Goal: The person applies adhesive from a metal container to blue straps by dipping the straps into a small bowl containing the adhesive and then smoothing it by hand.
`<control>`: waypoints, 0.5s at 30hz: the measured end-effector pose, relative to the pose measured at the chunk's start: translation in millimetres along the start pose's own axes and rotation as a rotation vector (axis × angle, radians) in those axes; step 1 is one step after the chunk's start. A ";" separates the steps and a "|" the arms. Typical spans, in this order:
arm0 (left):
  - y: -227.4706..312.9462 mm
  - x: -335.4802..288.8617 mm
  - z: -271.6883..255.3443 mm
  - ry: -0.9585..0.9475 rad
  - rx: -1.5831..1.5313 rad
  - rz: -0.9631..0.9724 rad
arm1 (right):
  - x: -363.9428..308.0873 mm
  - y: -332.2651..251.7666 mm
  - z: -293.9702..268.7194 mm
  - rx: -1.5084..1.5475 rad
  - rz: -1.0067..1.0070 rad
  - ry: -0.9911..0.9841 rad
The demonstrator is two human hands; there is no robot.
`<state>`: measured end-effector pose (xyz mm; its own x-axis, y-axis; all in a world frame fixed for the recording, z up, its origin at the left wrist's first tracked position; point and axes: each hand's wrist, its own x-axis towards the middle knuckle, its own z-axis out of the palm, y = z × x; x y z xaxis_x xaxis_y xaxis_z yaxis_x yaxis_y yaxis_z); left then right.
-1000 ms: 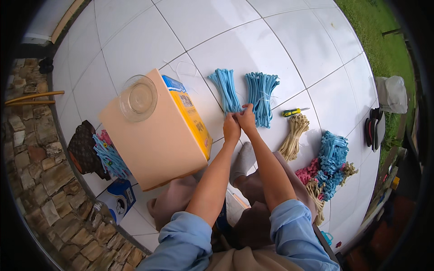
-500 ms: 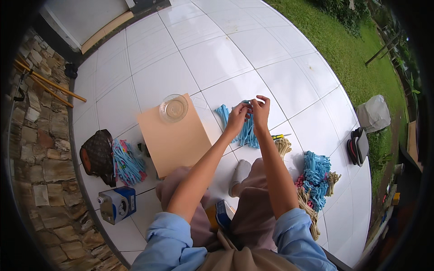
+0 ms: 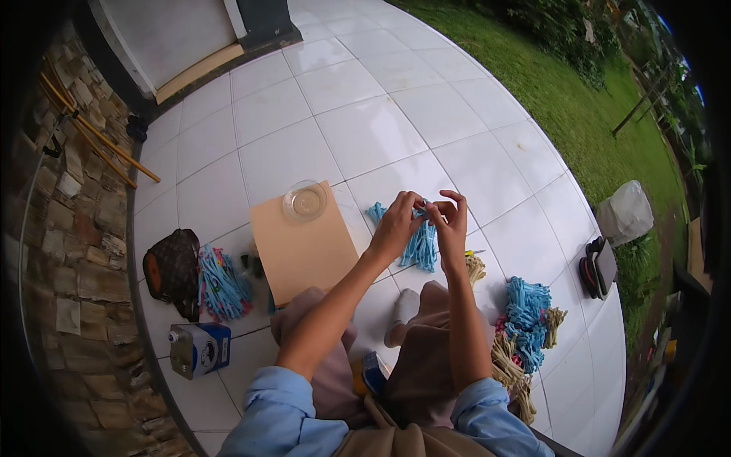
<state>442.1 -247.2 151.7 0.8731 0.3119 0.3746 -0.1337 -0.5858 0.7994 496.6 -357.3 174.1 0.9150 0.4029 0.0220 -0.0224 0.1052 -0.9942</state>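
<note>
My left hand (image 3: 393,226) and my right hand (image 3: 451,225) meet in front of me, fingertips pinched close together. Whatever lies between them is too small and too covered to make out. Beneath and behind the hands, a bunch of light-blue cord-like strips (image 3: 420,253) rests on the white tiles, partly hidden by my fingers. A small yellow-handled tool (image 3: 474,252) lies just right of my right wrist, beside a beige bundle of similar strips (image 3: 475,269).
Left of my arms, a clear round dish (image 3: 306,201) sits on a tan board (image 3: 298,255). Farther left are a brown bag (image 3: 167,263), blue-and-pink strips (image 3: 222,286) and a metal can (image 3: 199,350). Blue bundles (image 3: 528,305) and beige bundles (image 3: 506,356) lie at right.
The view has tilted, so floor things sit lower in the picture. My hands remain together over the blue strips, with the right fingers slightly rearranged.
</note>
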 end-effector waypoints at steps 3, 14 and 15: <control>0.5 18.0 -4.7 0.045 -0.083 -0.050 | 13.0 1.5 -17.4 0.027 -0.173 -0.232; 0.7 34.3 -8.4 -0.064 -0.551 -0.086 | 38.7 33.6 -0.5 0.134 -0.020 0.002; -10.2 34.4 -3.8 -0.045 -0.576 -0.033 | 40.9 26.9 -2.8 0.254 -0.038 0.072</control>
<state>471.7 -227.6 158.2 0.8986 0.2840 0.3345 -0.3284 -0.0705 0.9419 534.6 -340.6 147.9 0.9431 0.3299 0.0418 -0.0801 0.3474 -0.9343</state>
